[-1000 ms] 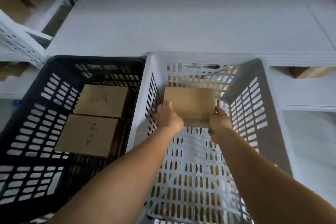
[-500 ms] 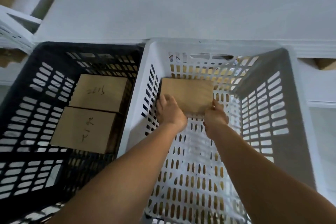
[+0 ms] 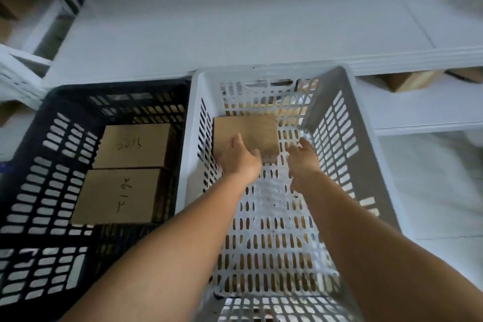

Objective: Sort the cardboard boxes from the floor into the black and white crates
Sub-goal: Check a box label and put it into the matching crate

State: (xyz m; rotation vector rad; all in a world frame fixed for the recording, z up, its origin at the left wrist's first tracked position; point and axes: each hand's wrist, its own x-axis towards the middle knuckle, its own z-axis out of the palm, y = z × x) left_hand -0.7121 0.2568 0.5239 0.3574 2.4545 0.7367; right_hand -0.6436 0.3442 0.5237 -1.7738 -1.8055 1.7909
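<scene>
A plain cardboard box (image 3: 248,132) lies on the floor of the white crate (image 3: 337,81), in its far left corner. My left hand (image 3: 239,157) rests over the box's near edge, fingers relaxed. My right hand (image 3: 303,158) hovers just right of the box, apart from it, fingers spread and holding nothing. The black crate (image 3: 39,123) stands to the left, touching the white one. In it lie two cardboard boxes with handwriting on top, a far one (image 3: 133,145) and a near one (image 3: 117,196), side by side.
A white shelf board (image 3: 235,31) runs behind both crates. Another cardboard box (image 3: 407,81) sits under the shelf at the right. Part of a white crate (image 3: 15,73) shows at the left edge. Pale floor (image 3: 431,178) lies right of the white crate.
Both hands lowered the box to the white crate's floor and let go. My right hand has drawn away to the right; my left still lies on the box.
</scene>
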